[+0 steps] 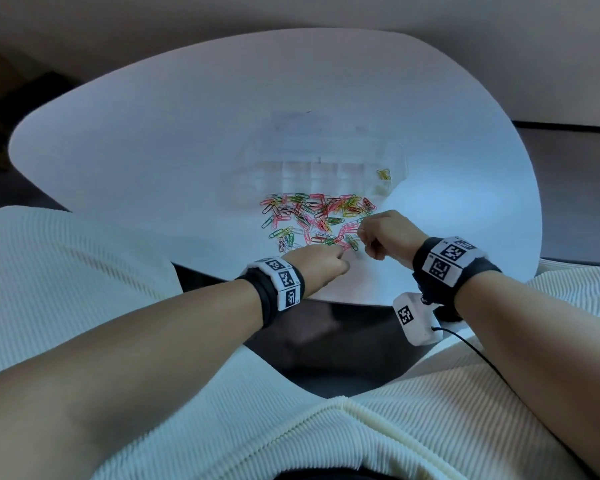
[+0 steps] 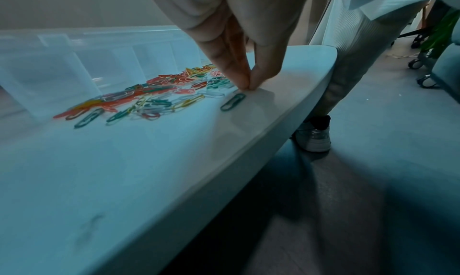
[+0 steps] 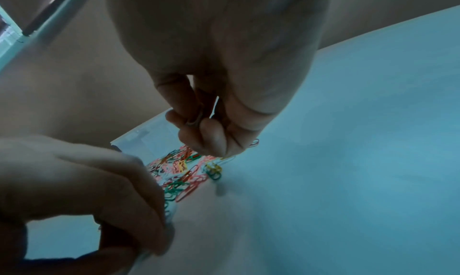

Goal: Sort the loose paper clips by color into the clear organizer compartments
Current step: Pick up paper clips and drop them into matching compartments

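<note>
A heap of loose paper clips (image 1: 312,216) in red, pink, green, yellow and white lies on the white table (image 1: 153,140), in front of the clear organizer (image 1: 319,168). A few yellow clips (image 1: 382,174) sit in its far right compartment. My left hand (image 1: 326,263) is at the heap's near edge. Its thumb and fingertips (image 2: 245,85) pinch a pale clip against the table, beside a lone green clip (image 2: 232,101). My right hand (image 1: 385,233) hovers at the heap's right side with curled fingers (image 3: 214,141) that pinch a pale clip (image 3: 227,158).
The table's near edge (image 2: 286,122) runs just behind my left hand, with the floor and a person's shoe (image 2: 315,137) beyond it. A white wrist camera box (image 1: 414,317) with a cable hangs under my right wrist. Bare tabletop stretches to left and right of the heap.
</note>
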Demonstrator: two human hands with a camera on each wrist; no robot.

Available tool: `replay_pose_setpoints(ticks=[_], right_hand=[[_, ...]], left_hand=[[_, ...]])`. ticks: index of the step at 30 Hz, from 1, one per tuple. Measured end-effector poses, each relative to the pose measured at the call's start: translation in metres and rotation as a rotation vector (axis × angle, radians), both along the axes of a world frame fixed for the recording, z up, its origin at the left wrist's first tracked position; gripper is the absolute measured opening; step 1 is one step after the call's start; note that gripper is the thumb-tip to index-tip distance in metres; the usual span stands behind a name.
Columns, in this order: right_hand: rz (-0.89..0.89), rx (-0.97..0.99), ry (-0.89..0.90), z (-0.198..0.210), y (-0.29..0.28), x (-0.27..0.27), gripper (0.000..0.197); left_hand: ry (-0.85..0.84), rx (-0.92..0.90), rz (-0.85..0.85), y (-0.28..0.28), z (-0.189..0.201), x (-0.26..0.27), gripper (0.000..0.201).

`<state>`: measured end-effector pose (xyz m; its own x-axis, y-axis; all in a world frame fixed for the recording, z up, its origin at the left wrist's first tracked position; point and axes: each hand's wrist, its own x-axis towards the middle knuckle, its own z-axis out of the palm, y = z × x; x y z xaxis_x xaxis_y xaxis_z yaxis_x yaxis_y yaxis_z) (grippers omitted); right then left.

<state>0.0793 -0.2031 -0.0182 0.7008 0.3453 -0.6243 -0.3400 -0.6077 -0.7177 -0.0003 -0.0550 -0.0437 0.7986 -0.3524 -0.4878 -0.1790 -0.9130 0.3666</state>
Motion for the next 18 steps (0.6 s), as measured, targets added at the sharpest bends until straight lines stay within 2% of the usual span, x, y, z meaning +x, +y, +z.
replay_pose_setpoints(ticks=[4, 7, 10, 12, 15, 18], right_hand=[[-0.065, 0.055, 0.088, -0.002, -0.001, 0.000, 0.018], [-0.019, 0.045, 0.100, -0.004, 0.000, 0.001, 0.017], [0.145, -0.118, -0.042, -0.007, 0.002, 0.001, 0.017], [0.274, -0.240, -0.229, -0.010, 0.004, -0.001, 0.015], [0.361, -0.265, -0.399, -0.008, 0.005, -0.004, 0.009], [0.510, -0.307, -0.477, -0.006, 0.009, -0.008, 0.014]], left_hand=[[-0.041, 0.038, -0.068, 0.002, 0.000, 0.000, 0.025], [-0.150, 0.066, -0.220, 0.007, 0.002, -0.001, 0.032], [-0.194, 0.100, -0.245, 0.009, 0.005, 0.002, 0.030], [-0.195, -0.018, -0.076, 0.016, 0.014, 0.007, 0.027], [-0.246, -0.339, 0.406, 0.031, 0.031, 0.016, 0.017], [-0.111, -0.504, 0.804, 0.048, 0.042, 0.027, 0.026]])
